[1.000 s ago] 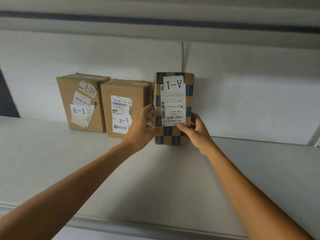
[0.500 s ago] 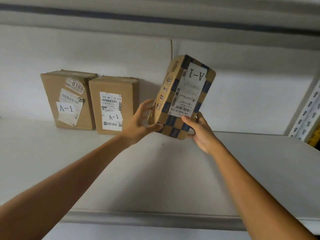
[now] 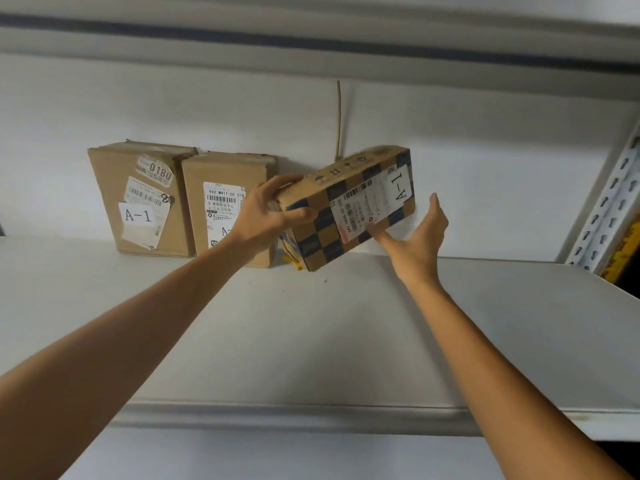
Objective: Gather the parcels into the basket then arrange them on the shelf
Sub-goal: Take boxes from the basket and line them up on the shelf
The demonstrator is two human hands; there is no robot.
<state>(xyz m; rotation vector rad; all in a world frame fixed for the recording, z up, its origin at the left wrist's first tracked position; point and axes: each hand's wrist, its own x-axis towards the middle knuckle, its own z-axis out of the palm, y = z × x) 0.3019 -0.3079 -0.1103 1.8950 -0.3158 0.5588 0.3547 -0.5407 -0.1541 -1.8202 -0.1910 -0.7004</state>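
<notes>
Shelving underway: two cardboard parcels (image 3: 142,199) stand on the shelf (image 3: 311,341). Left hand (image 3: 263,216) grips the tilted checkered parcel (image 3: 346,206), right hand (image 3: 415,237) spread open beneath.

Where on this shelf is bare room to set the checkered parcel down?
Free: the shelf right of the checkered parcel, up to the perforated upright, and the front strip before all parcels. Crowded: back left, where two brown parcels stand together at the wall.

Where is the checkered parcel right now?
Head view, centre: the checkered parcel is tilted at the back of the shelf, just right of the middle brown parcel, gripped by the left hand, the open right hand beneath it.
</notes>
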